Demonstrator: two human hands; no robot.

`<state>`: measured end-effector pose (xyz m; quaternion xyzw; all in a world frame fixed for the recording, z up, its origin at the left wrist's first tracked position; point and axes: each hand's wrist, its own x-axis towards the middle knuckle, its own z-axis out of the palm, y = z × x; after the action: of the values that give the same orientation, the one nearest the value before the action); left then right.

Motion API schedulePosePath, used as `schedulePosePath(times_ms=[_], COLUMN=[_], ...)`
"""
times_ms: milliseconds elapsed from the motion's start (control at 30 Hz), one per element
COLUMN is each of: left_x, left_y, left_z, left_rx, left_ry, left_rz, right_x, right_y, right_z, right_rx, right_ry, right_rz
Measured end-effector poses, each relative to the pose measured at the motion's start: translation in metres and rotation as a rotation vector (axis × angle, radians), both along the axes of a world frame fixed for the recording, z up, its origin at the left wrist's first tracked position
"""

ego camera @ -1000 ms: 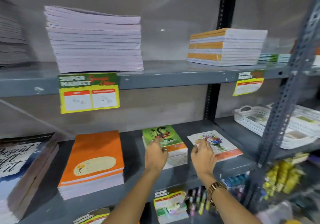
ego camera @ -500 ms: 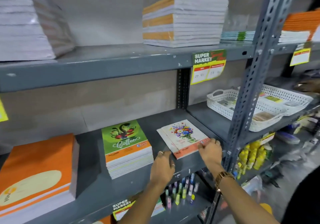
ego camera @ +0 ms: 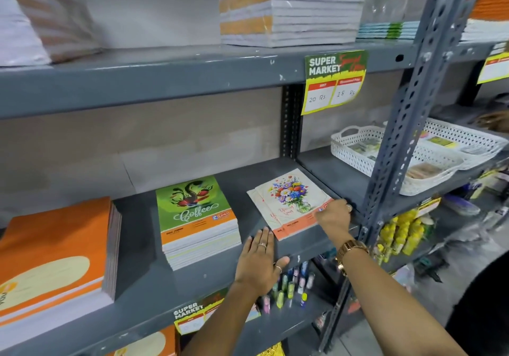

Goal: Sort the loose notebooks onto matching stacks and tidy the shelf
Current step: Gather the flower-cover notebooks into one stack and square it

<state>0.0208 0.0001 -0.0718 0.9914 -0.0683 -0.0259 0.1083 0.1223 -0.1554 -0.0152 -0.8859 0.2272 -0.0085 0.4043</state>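
Note:
A thin, slightly fanned pile of flower-cover notebooks (ego camera: 286, 204) lies at the right end of the grey middle shelf (ego camera: 143, 281). My right hand (ego camera: 334, 215) rests on the pile's front right corner, fingers curled over its edge. My left hand (ego camera: 260, 259) lies flat and open on the bare shelf just in front of the pile's left corner, fingertips near it. Left of the hands stands a thick stack of green "Coffee" notebooks (ego camera: 197, 218), and further left a stack of orange notebooks (ego camera: 55, 259).
The upper shelf holds an orange-and-white notebook stack (ego camera: 289, 6) and thin green-blue notebooks (ego camera: 388, 29). A grey perforated upright (ego camera: 399, 141) stands right of my right hand. White baskets (ego camera: 391, 160) sit beyond it. Pens (ego camera: 289, 287) and yellow bottles (ego camera: 399, 234) fill lower shelves.
Both hands have left the green Coffee stack for the flower notebooks on the right. My left hand has opened flat on the shelf. The view has swung right and closer.

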Motion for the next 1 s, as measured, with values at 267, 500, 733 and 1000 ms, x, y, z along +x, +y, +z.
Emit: schedulePosePath(times_ms=[267, 500, 733, 1000], left_x=[-0.011, -0.042, -0.077, -0.11], left_y=[0.02, 0.053, 0.1, 0.142], left_z=[0.002, 0.004, 0.015, 0.03], left_rx=[0.058, 0.048, -0.013, -0.042], left_ry=[0.083, 0.09, 0.156, 0.201], left_rz=[-0.115, -0.155, -0.1, -0.051], right_x=[-0.031, -0.057, -0.069, -0.08], right_y=[0.027, 0.059, 0.125, 0.189], right_z=[0.045, 0.092, 0.09, 0.051], right_rx=[0.078, 0.303, 0.591, 0.645], right_ry=[-0.376, -0.496, -0.354, -0.112], right_rz=[-0.078, -0.168, -0.115, -0.042])
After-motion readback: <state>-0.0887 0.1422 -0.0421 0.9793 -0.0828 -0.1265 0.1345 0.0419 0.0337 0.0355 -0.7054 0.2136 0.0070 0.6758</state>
